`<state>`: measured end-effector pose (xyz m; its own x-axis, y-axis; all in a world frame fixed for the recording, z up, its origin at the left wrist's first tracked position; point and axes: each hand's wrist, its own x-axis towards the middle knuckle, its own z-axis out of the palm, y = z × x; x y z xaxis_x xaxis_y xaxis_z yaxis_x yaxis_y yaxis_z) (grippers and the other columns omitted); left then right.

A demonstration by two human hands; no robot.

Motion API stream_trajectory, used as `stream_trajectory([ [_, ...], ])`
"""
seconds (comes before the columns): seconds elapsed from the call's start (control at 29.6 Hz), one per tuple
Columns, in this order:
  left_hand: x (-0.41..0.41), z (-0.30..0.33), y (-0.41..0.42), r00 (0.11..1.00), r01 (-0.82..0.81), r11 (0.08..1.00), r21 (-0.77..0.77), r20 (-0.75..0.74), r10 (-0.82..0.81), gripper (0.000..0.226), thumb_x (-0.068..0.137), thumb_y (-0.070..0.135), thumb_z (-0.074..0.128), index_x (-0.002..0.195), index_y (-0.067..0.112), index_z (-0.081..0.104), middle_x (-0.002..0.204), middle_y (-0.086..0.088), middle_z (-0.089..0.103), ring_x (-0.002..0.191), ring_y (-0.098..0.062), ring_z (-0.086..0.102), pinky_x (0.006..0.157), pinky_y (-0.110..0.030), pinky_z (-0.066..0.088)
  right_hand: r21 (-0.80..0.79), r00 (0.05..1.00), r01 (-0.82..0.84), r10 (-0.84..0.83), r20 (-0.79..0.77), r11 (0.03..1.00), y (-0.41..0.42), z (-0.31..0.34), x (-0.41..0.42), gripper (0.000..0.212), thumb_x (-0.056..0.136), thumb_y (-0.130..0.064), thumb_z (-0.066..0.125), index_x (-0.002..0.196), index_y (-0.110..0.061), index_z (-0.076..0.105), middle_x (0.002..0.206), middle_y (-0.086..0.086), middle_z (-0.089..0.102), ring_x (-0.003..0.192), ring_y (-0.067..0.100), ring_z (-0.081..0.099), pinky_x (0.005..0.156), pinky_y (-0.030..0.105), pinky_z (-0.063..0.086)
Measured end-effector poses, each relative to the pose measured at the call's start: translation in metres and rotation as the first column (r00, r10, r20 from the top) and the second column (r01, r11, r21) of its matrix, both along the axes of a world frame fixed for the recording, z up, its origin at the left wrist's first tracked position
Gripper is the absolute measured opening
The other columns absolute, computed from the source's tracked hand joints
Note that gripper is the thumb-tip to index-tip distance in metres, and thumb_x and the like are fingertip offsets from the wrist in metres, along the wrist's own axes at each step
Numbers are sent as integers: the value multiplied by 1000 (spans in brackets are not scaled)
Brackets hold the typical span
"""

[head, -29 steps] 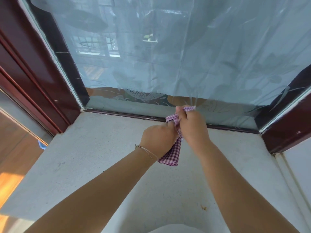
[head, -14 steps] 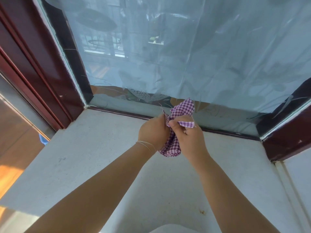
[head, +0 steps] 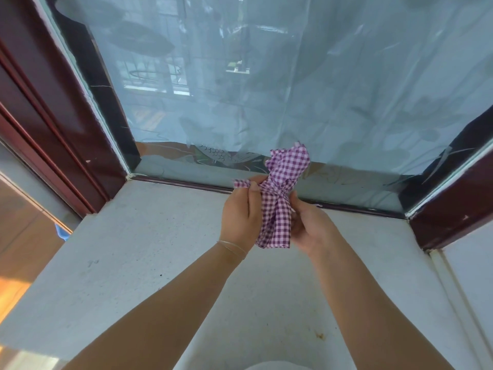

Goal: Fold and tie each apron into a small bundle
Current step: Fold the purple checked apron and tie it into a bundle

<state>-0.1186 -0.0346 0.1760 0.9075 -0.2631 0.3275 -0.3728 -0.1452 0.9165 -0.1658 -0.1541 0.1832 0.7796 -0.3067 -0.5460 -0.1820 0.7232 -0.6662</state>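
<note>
A purple-and-white checked apron (head: 277,209), rolled into a narrow upright bundle with a strap wound round its middle, is held above the pale stone sill (head: 149,263). My left hand (head: 240,212) pinches a short end of checked strap that sticks out to the left at the bundle's waist. My right hand (head: 306,225) cups the bundle's right side from behind, fingers curled round it. The bundle's top fans out loose in front of the window.
A window with blue-tinted glass (head: 293,89) and a dark red frame (head: 53,116) closes off the sill at the back and on both sides. A wooden floor (head: 21,249) lies beyond the sill's left edge.
The right hand has dropped from the top of the bundle to its lower right side. The left hand has drawn the strap end out to the left, and the bundle's top now shows fully.
</note>
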Motion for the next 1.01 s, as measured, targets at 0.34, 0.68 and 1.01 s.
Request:
stream_trajectory([
  [0.34, 14, 23, 12, 867, 236, 940, -246, -383, -318, 25, 99, 18, 46, 104, 20, 71, 98, -3, 74, 96, -19, 68, 84, -30, 55, -21, 930, -37, 43, 366, 999, -18, -11, 2, 21, 96, -18, 44, 83, -8, 58, 51, -1, 47, 43, 6, 43, 41, 16, 40],
  [0.68, 43, 21, 34, 896, 243, 969, -35, -375, -238, 44, 90, -10, 48, 76, 23, 72, 72, 3, 68, 65, -13, 56, 62, -19, 50, -613, 866, 88, 244, 437, 785, -24, -5, -8, 27, 75, -40, 68, 79, -13, 64, 59, 4, 64, 49, 14, 60, 48, 24, 51],
  [1.01, 73, -23, 46, 703, 365, 931, -17, -650, -288, 32, 80, -4, 62, 63, 19, 76, 74, -3, 73, 79, -26, 66, 79, -37, 56, -905, 736, 291, 677, 4, -310, -33, -66, -9, 14, 90, -37, 54, 100, -27, 58, 83, 1, 72, 68, 19, 67, 58, 27, 54],
])
